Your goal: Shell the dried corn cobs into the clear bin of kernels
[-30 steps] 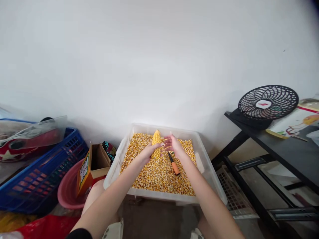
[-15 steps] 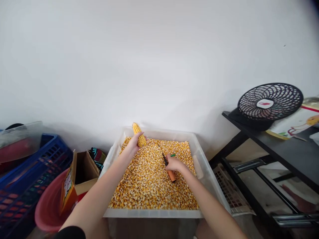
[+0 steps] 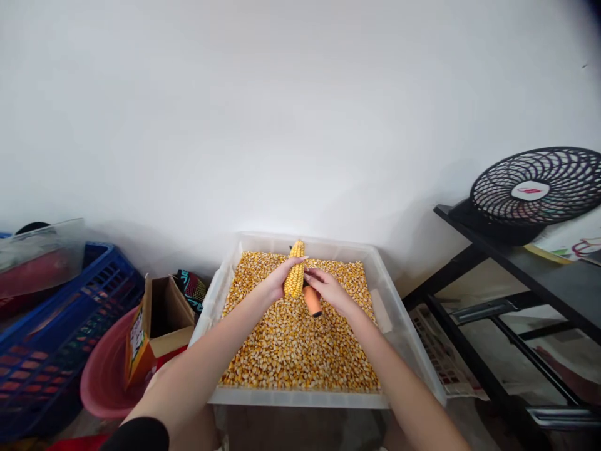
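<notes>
My left hand [image 3: 279, 277] is closed around a yellow ear of corn [image 3: 295, 275], which stands nearly upright over the loose kernels. Beside it, my right hand [image 3: 327, 287] grips an orange-handled tool [image 3: 312, 301] with a black front part. That front part is mostly hidden by the ear and my fingers, so I cannot tell whether it touches the ear. Both hands are above a translucent plastic bin [image 3: 300, 399], where a broad layer of yellow and whitish corn kernels [image 3: 300, 357] lies.
To the left are a cardboard box [image 3: 171, 338] in a pink basin [image 3: 106, 366] and a blue crate [image 3: 106, 282]. A black fan [image 3: 535, 188] sits on a dark shelf [image 3: 563, 294] at the right. The white wall [image 3: 300, 125] rises behind the bin.
My left hand has brought the ear of corn to the right and turned it more upright. My right hand has moved slightly up and left with the tool, so both now meet.
</notes>
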Demonstrator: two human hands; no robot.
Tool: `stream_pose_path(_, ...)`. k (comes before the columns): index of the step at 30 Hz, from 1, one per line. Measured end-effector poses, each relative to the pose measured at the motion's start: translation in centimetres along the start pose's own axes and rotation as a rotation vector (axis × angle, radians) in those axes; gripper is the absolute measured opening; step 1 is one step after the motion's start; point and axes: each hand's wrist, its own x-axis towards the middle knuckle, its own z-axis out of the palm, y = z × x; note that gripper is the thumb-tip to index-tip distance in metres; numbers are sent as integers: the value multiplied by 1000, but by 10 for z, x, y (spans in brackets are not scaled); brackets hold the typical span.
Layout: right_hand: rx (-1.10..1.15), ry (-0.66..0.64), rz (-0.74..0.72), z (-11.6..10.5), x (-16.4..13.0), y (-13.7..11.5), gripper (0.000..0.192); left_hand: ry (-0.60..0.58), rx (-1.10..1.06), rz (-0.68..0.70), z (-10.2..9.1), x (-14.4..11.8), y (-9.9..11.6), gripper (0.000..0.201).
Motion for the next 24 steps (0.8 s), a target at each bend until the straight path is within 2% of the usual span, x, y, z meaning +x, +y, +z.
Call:
stream_pose_path(3,37,-143,29,6,0,0,38,43,-93,51,3,1,-2,18)
stream_pose_path(4,3,-142,41,2,0,3,37,79,-104,66,1,2,0,17)
stream_pose_path(5,-73,-86,42,-5,0,9,35,116,-106,89,-2,2,3,17)
stream_pose_path(7,-440,60,45,-22,2,25,26,172,-107,161,-11,3,8,18)
stream_pose_path(9,-853,47,65,-39,4,44,18,179,-130,209,-19,3,14,18)
stream_pose_path(12,-933,47,118,-52,7,65,10,203,-170,221,-25,2,18,19)
stream_pose_path(14,-930,78,127,-52,10,66,8,200,-175,230,-25,1,18,20)
stream_pose_path(16,-835,129,115,-46,14,59,17,177,-156,238,-22,1,16,21)
stream_pose_path(20,-398,201,4,-18,25,30,39,104,-109,147,-12,5,6,21)
stream_pose_path(22,-358,238,-52,1,31,15,33,34,-110,91,-8,7,2,20)
stream_pose_path(24,-341,239,-58,19,37,1,27,29,-114,104,-6,8,2,19)
